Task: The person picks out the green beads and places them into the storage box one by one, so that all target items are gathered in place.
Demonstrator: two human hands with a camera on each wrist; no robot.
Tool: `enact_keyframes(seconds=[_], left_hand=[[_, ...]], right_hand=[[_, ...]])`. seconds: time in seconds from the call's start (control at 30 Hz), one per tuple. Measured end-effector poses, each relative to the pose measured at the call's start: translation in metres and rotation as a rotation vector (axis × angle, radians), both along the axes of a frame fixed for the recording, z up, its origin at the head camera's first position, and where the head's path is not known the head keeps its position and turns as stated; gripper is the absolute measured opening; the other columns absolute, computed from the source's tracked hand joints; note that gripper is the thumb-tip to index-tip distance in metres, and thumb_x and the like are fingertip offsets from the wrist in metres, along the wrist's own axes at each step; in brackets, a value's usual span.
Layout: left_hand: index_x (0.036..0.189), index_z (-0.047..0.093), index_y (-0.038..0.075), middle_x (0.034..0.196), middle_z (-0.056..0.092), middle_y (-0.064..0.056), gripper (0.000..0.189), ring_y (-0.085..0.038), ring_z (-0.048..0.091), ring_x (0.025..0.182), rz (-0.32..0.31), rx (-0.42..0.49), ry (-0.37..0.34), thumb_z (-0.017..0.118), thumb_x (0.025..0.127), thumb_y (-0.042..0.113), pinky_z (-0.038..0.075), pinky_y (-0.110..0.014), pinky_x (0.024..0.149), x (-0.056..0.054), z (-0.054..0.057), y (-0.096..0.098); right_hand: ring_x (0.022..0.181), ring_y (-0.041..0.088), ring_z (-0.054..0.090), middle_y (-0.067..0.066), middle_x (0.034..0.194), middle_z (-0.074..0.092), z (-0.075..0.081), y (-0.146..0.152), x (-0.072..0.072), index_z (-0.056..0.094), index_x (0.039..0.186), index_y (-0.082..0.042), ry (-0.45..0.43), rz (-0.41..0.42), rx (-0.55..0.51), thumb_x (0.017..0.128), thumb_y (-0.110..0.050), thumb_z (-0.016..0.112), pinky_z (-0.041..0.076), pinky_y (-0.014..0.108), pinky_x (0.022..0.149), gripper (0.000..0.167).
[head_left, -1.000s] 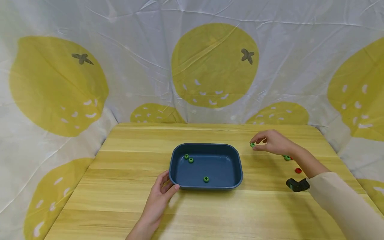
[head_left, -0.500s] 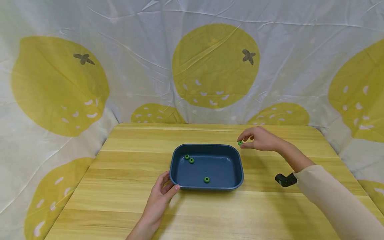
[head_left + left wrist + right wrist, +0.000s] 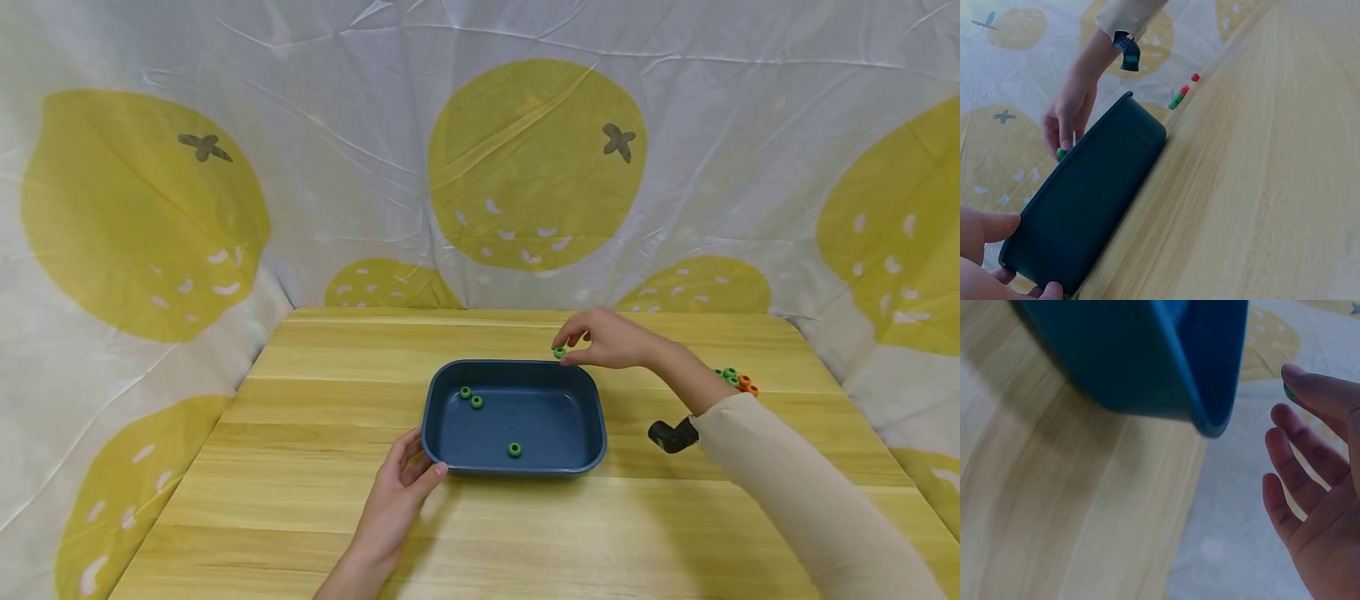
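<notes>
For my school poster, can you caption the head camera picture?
A right hand pinches a green bead; the left hand holds a blue tray.

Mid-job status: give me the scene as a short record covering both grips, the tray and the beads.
Left grip: holds blue tray at its near left corner
Right grip: pinches green bead by the tray's far rim
In tray: three green beads, two close together
Right of tray: loose green beads, orange beads, red bead
Loose count: uncertain; forearm may hide some
</notes>
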State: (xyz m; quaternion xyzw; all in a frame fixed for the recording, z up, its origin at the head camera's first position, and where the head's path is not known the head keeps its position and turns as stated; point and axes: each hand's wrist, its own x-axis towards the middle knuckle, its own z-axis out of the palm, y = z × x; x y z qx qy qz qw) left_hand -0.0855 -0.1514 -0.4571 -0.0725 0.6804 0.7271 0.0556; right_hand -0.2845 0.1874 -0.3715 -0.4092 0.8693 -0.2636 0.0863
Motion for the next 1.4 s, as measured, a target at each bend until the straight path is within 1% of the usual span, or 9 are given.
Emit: enact_keyframes(seconds=[0.17, 0.33, 0.47, 0.6, 0.73, 0.9, 1.1, 1.23, 1.4], left_hand=[[0.153, 0.041, 0.006, 0.15, 0.044, -0.019, 0.061, -0.038, 0.046, 0.138, -0.004, 0.009, 0.002, 0.069, 0.099, 0.004, 0.047, -0.04, 0.104, 0.0, -0.001, 0.0], [0.153, 0.041, 0.006, 0.151, 0.044, -0.019, 0.061, -0.039, 0.045, 0.138, -0.008, 0.011, 0.003, 0.069, 0.099, 0.005, 0.046, -0.041, 0.105, -0.001, -0.001, 0.0], [0.153, 0.041, 0.006, 0.151, 0.044, -0.019, 0.061, -0.039, 0.045, 0.139, -0.007, 0.008, 0.001, 0.069, 0.099, 0.005, 0.046, -0.042, 0.106, -0.001, -0.001, 0.0], [0.154, 0.04, 0.007, 0.152, 0.044, -0.018, 0.062, -0.038, 0.044, 0.14, -0.004, 0.004, -0.002, 0.07, 0.099, 0.006, 0.046, -0.042, 0.106, -0.001, 0.0, -0.001], [0.154, 0.04, 0.008, 0.152, 0.044, -0.018, 0.063, -0.038, 0.044, 0.14, -0.008, 0.003, -0.004, 0.071, 0.099, 0.007, 0.045, -0.043, 0.106, -0.001, 0.0, -0.001], [0.154, 0.04, 0.008, 0.152, 0.043, -0.018, 0.063, -0.038, 0.044, 0.141, -0.007, -0.001, -0.006, 0.071, 0.099, 0.008, 0.046, -0.043, 0.107, -0.001, 0.0, -0.002], [0.154, 0.04, 0.008, 0.153, 0.043, -0.018, 0.063, -0.037, 0.044, 0.14, -0.006, 0.013, -0.011, 0.071, 0.099, 0.008, 0.046, -0.041, 0.105, 0.0, 0.001, -0.002], [0.154, 0.04, 0.008, 0.153, 0.043, -0.018, 0.062, -0.037, 0.044, 0.14, -0.009, 0.018, -0.012, 0.07, 0.099, 0.007, 0.046, -0.04, 0.105, 0.0, 0.0, -0.001], [0.154, 0.04, 0.008, 0.153, 0.042, -0.018, 0.062, -0.038, 0.043, 0.141, -0.014, 0.017, -0.018, 0.07, 0.099, 0.008, 0.045, -0.043, 0.107, 0.0, 0.0, -0.001]], right_hand=[[0.103, 0.029, 0.069, 0.002, 0.114, 0.073, 0.002, -0.017, -0.006, 0.078, 0.115, -0.011, 0.026, 0.052, 0.0, 0.096, -0.017, 0.076, 0.055, 0.052, 0.091, 0.02], [0.103, 0.031, 0.069, 0.002, 0.113, 0.074, 0.003, -0.033, -0.009, 0.079, 0.115, -0.011, 0.029, 0.071, 0.003, 0.095, -0.016, 0.077, 0.055, 0.052, 0.092, 0.02], [0.101, 0.026, 0.07, 0.0, 0.112, 0.074, 0.002, -0.047, -0.011, 0.079, 0.113, -0.011, 0.05, 0.098, 0.0, 0.095, -0.017, 0.078, 0.055, 0.047, 0.09, 0.019], [0.1, 0.021, 0.069, 0.0, 0.111, 0.074, -0.002, -0.062, -0.012, 0.079, 0.113, -0.009, 0.049, 0.143, -0.005, 0.096, -0.019, 0.077, 0.055, 0.048, 0.09, 0.02], [0.1, 0.022, 0.069, 0.002, 0.111, 0.074, -0.003, -0.076, -0.011, 0.079, 0.113, -0.006, 0.042, 0.181, -0.015, 0.096, -0.018, 0.076, 0.055, 0.051, 0.09, 0.021], [0.099, 0.024, 0.07, 0.003, 0.11, 0.074, -0.005, -0.092, -0.014, 0.078, 0.112, -0.004, 0.056, 0.215, -0.038, 0.095, -0.017, 0.077, 0.056, 0.047, 0.089, 0.022], [0.096, 0.02, 0.071, 0.003, 0.109, 0.075, -0.008, -0.104, -0.015, 0.079, 0.112, -0.005, 0.083, 0.218, -0.043, 0.093, -0.017, 0.079, 0.056, 0.047, 0.089, 0.023], [0.097, 0.019, 0.07, 0.004, 0.109, 0.075, -0.01, -0.105, -0.016, 0.078, 0.114, -0.004, 0.065, 0.211, -0.045, 0.092, -0.017, 0.079, 0.055, 0.049, 0.09, 0.025], [0.098, 0.021, 0.07, 0.006, 0.111, 0.074, -0.008, -0.1, -0.014, 0.077, 0.115, -0.003, 0.043, 0.189, -0.049, 0.092, -0.016, 0.079, 0.055, 0.051, 0.091, 0.026]])
